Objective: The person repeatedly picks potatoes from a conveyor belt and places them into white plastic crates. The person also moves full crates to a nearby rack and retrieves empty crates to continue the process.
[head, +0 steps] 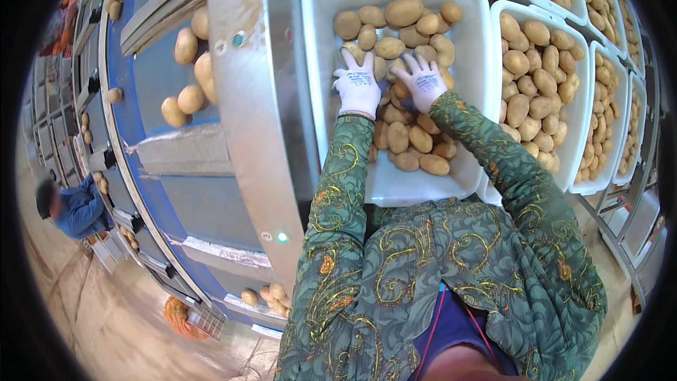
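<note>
Before me stands a white plastic bin [484, 53] with a loose layer of potatoes [403, 11] over its floor, thinner toward the near edge. My left hand [357, 84], in a white knit glove with blue print, lies fingers spread on potatoes by the bin's left wall. To its right, my right hand [424, 82] wears a matching glove. Its fingers are also spread, palm down over potatoes near the bin's middle. Neither hand is closed around a potato, though the palms' undersides are hidden. Part of the bin's bottom shows at the near end.
A metal rail [248, 90] with a lit green button [282, 236] separates the bin from a blue conveyor belt [174, 84] carrying potatoes between slats. More potato-filled bins [584, 116] stand at right. Left, a person in blue [79, 209] stands beyond the conveyor, near an orange net sack [180, 317].
</note>
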A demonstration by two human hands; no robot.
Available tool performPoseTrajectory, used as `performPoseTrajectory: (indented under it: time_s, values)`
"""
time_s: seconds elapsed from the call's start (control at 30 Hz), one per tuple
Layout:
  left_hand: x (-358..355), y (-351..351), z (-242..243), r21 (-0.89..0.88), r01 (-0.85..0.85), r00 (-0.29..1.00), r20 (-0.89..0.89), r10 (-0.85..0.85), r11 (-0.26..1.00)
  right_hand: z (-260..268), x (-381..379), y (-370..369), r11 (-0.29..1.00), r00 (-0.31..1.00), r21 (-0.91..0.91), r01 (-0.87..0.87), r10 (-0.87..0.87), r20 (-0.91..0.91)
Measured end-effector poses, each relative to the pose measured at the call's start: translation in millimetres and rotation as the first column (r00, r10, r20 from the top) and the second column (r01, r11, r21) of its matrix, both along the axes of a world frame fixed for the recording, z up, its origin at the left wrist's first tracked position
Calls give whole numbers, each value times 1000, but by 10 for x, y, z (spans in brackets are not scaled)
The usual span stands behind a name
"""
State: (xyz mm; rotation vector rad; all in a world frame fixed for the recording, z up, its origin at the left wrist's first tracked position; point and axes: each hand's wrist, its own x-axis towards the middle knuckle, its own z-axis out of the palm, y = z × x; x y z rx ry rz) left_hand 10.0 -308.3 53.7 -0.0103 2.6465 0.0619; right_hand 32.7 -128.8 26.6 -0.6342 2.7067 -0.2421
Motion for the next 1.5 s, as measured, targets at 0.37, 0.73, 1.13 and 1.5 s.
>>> performPoseTrajectory:
  time_s: [0.37,0.73,1.13,1.5]
  values:
    - [-367,44,-336,-17,-6,991,135,8,1000,-28,-85,239,993,983,-65,-95,104,151]
    - [-184,-111,-380,53,96,992,-92,-91,994,450,-478,591,-164,295,-258,952,265,918]
    - [-65,-62,-289,248,-78,992,118,50,966,228,-1061,384,805,822,-193,561,-515,243]
    - [17,-143,-12,547,-208,976,60,209,811,33,-1190,613,953,952,16,304,-304,31]
